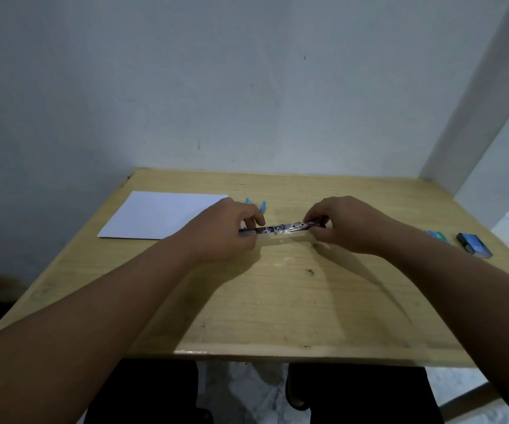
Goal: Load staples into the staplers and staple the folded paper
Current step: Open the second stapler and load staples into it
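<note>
A dark stapler (280, 229) lies swung out flat over the middle of the wooden table (277, 301), its metal channel showing. My left hand (228, 231) grips its left end with curled fingers. My right hand (339, 224) pinches its right end. A white sheet of paper (161, 214) lies flat at the back left of the table. A light blue stapler (257, 204) peeks out behind my left hand, mostly hidden.
Two small blue staple boxes (437, 235) (473, 244) sit near the table's right edge. A white wall stands behind the table and a white pillar (492, 133) rises at the back right. Dark footwear shows on the floor below the front edge.
</note>
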